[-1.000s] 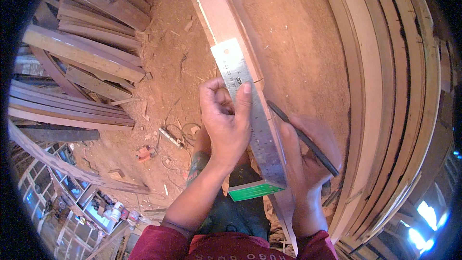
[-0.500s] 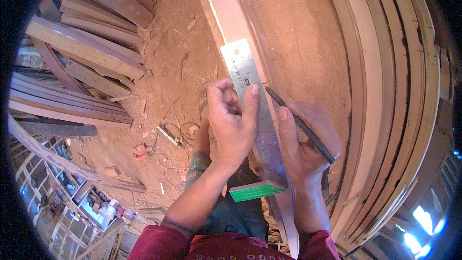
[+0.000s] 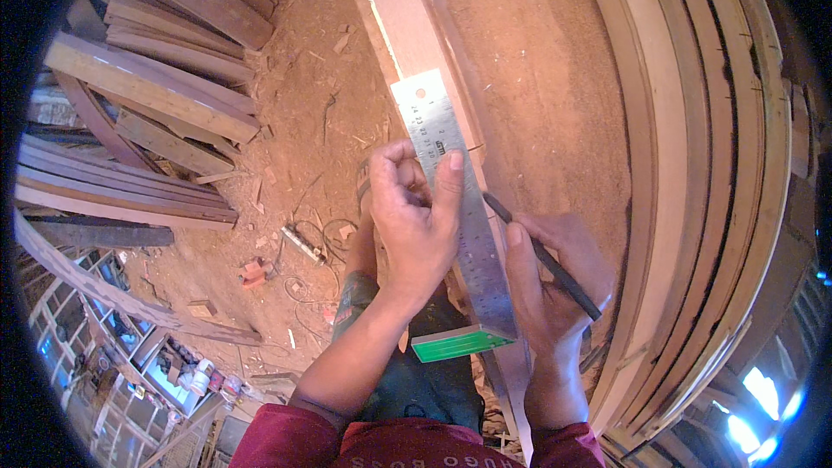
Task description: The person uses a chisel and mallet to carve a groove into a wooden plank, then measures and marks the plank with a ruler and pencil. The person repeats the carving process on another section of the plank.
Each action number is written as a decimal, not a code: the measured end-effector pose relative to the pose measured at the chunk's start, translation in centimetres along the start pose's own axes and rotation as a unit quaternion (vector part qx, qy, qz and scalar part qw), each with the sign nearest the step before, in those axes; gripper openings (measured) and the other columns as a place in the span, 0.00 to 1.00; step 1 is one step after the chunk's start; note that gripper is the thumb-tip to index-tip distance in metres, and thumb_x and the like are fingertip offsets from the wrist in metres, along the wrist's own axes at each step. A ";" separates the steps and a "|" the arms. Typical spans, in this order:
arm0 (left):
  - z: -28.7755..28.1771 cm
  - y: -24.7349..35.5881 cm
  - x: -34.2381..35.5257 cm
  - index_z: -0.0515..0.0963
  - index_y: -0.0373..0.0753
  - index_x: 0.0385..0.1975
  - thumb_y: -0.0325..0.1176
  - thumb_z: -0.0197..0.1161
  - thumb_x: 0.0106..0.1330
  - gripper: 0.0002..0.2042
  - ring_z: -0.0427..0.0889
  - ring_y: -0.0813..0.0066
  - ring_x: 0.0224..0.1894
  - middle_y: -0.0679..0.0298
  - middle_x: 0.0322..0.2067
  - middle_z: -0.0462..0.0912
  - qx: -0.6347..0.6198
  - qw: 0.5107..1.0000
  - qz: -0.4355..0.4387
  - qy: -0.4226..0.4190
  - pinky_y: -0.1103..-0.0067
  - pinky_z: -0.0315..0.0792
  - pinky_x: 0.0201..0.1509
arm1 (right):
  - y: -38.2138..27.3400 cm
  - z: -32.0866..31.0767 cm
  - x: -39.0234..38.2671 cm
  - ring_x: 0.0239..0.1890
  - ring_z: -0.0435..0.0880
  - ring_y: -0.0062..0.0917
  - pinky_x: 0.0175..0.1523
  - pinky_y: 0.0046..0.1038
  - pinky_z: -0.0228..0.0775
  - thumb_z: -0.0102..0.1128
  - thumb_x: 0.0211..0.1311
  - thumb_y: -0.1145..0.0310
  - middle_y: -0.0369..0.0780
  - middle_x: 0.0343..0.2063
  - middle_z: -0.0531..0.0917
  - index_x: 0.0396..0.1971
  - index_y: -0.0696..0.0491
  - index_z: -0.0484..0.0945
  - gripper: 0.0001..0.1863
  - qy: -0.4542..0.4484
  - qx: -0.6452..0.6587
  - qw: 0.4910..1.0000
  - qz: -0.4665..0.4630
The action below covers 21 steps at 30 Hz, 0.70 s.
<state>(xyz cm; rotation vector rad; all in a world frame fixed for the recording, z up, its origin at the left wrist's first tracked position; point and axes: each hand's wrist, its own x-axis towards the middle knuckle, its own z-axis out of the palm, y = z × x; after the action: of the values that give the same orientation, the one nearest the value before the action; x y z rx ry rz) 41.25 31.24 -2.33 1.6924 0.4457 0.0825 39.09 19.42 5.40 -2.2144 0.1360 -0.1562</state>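
Note:
A long pale wooden board (image 3: 414, 28) runs from the top of the view down toward my lap. A steel square (image 3: 472, 243) with a green stock (image 3: 444, 345) lies along it. My left hand (image 3: 410, 225) is closed on the square's upper blade and board, thumb on top, fingers curled at the left edge. My right hand (image 3: 559, 269) holds a dark pencil (image 3: 572, 282) at the right of the blade, its tip at the board's edge near a short marked line. Whether the tip touches the wood is unclear.
Curved planks (image 3: 685, 165) stand stacked along the right. More boards (image 3: 156, 130) lean at the left. Below me, the sandy floor (image 3: 321, 78) holds wood chips, cords (image 3: 334, 238), a white bar-shaped object (image 3: 303, 244), an orange-red object (image 3: 255, 273) and assorted cans (image 3: 204, 377) near the lower left.
My right hand and pencil rose toward the upper mark half a second ago, then came back down along the board's edge. The square and my left hand shifted slightly rightward since a second ago.

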 end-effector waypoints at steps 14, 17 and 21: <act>0.0 0.4 -0.1 0.66 0.34 0.45 0.31 0.63 0.68 0.14 0.75 0.87 0.26 0.65 0.27 0.81 0.019 1.000 -0.014 -0.009 0.88 0.67 0.28 | -0.6 -1.0 -0.3 0.31 0.84 0.34 0.36 0.31 0.74 0.66 0.53 0.78 0.44 0.28 0.85 0.30 0.58 0.82 0.04 -0.023 -0.005 0.999 0.044; 0.4 0.5 -0.1 0.67 0.34 0.45 0.32 0.64 0.67 0.14 0.75 0.87 0.27 0.64 0.28 0.81 -0.002 1.000 -0.015 0.007 0.88 0.67 0.29 | -0.2 -1.4 -0.8 0.26 0.81 0.29 0.33 0.28 0.70 0.64 0.54 0.78 0.43 0.25 0.83 0.28 0.58 0.81 0.01 -0.011 -0.009 1.000 0.015; 0.4 0.2 -0.2 0.67 0.34 0.45 0.32 0.63 0.68 0.14 0.77 0.85 0.30 0.62 0.30 0.83 -0.064 0.998 -0.014 0.007 0.88 0.69 0.33 | -0.1 -3.4 -2.9 0.27 0.79 0.28 0.33 0.27 0.69 0.63 0.57 0.75 0.44 0.25 0.82 0.28 0.61 0.80 0.05 0.052 0.006 0.998 0.027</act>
<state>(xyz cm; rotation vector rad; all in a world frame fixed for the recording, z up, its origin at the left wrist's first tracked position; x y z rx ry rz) 41.23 30.80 -2.16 1.5604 0.4649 0.1011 35.71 17.30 7.32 -2.1884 0.2501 -0.2419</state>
